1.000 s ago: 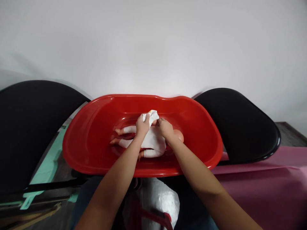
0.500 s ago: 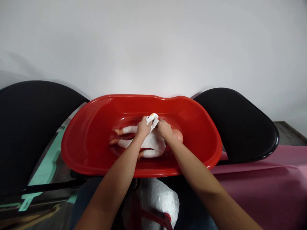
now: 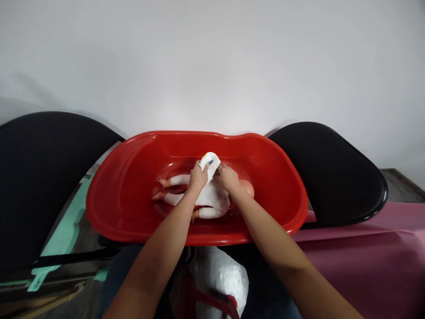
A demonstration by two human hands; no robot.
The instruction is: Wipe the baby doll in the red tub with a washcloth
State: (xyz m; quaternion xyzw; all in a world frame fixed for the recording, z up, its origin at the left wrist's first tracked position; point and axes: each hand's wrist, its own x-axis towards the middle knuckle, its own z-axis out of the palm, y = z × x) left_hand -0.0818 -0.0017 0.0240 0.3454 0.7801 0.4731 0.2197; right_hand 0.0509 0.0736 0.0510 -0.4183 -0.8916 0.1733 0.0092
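Observation:
A baby doll [image 3: 212, 201] in white clothing lies inside a red plastic tub [image 3: 126, 195], legs to the left and head [image 3: 247, 188] to the right. My left hand [image 3: 197, 177] is closed on a flap of the doll's white garment [image 3: 210, 160], holding it up above the doll's body. Beside it, my right hand [image 3: 227, 177] rests closed on the doll's upper body near the head; what its fingers pinch is hidden.
Two black chair backs [image 3: 40, 177] [image 3: 332, 173] flank the tub. A pink surface [image 3: 365, 261] lies at the right. A white and red object [image 3: 215, 279] sits below the tub near my lap. A plain white wall stands behind.
The white flap in my left hand dipped lower, then rose again and spread a little. Both hands stay over the doll's body; the doll has not shifted.

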